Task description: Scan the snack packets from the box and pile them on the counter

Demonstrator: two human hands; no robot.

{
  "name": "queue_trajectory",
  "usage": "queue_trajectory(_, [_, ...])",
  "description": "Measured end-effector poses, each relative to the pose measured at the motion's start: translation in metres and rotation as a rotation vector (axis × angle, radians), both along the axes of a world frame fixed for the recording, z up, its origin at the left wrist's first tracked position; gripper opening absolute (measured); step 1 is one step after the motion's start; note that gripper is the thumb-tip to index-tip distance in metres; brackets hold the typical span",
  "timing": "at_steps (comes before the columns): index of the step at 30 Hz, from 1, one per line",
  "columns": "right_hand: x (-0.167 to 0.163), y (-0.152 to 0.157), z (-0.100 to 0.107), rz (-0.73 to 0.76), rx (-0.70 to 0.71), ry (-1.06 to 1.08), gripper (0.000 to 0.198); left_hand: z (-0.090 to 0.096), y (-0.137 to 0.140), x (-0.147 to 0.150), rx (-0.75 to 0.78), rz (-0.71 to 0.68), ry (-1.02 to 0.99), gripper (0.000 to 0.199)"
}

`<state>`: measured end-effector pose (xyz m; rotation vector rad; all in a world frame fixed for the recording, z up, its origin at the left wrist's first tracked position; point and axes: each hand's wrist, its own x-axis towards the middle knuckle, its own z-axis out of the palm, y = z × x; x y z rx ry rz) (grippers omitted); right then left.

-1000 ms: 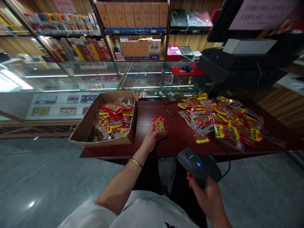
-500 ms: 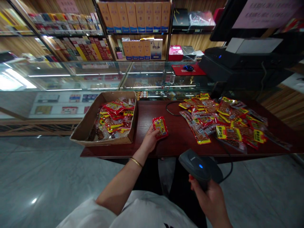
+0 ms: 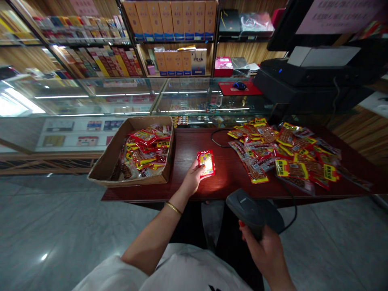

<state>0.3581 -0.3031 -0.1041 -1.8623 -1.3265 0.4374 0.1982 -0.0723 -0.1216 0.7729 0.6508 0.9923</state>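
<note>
Between the thumb and fingers of my left hand [image 3: 193, 178] is a red and yellow snack packet [image 3: 207, 161], held over the dark red table. A bright patch of light falls on the packet and the wood beside it. My right hand [image 3: 266, 248] grips the handle of a dark grey barcode scanner [image 3: 247, 208], its head pointing toward the packet. To the left stands an open cardboard box [image 3: 103, 171] with many red and yellow snack packets [image 3: 148, 149] inside. A loose pile of similar packets [image 3: 266, 135] is spread on the table at the right.
A glass display counter [image 3: 121, 87] runs behind the table [image 3: 184, 141]. On it lie a red mouse pad [image 3: 226, 89] and a mouse [image 3: 239, 85]. Black checkout equipment [image 3: 303, 89] stands at the back right. The scanner's cable [image 3: 295, 210] loops beside the table's front edge.
Light from the scanner now shines on the packet, and the scanner's blue light no longer shows. The packet has turned slightly and shifted a little right; the scanner has moved slightly left.
</note>
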Motion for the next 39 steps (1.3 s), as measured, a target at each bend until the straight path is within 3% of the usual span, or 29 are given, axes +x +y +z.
queue_trajectory(6, [0.001,0.000,-0.003,0.001,-0.014,-0.008,0.046,-0.002,0.001,-0.001,-0.023,0.030,-0.004,0.049])
queue_trajectory(12, [-0.001,0.001,-0.001,-0.010,0.006,0.004,0.041,0.007,-0.002,-0.002,-0.041,0.019,0.004,0.043])
queue_trajectory(16, [0.002,0.002,-0.002,-0.002,0.017,0.018,0.037,0.010,0.002,-0.004,-0.108,0.099,0.032,0.035])
queue_trajectory(20, [0.008,0.000,-0.006,-0.065,0.026,0.054,0.036,0.011,0.017,0.009,-0.248,-0.031,0.117,0.030])
queue_trajectory(24, [0.017,-0.003,-0.011,-0.092,0.032,0.068,0.036,0.026,0.035,0.067,-0.306,-0.217,0.119,0.027])
queue_trajectory(29, [0.027,-0.005,-0.014,-0.147,0.044,0.090,0.040,0.072,0.062,0.185,-0.275,-0.355,0.081,0.019])
queue_trajectory(32, [0.026,-0.006,-0.013,-0.248,0.000,0.106,0.047,0.093,0.072,0.226,-0.223,-0.381,0.150,0.012])
queue_trajectory(35, [0.028,-0.010,-0.014,-0.284,-0.028,0.126,0.053,0.095,0.067,0.216,-0.191,-0.305,0.192,0.014])
queue_trajectory(37, [0.034,-0.015,-0.019,-0.251,-0.081,0.127,0.054,0.091,0.055,0.180,-0.074,-0.225,0.223,0.022])
queue_trajectory(39, [0.042,-0.019,-0.028,-0.210,-0.170,0.134,0.055,0.090,0.042,0.127,0.172,-0.128,0.309,0.029])
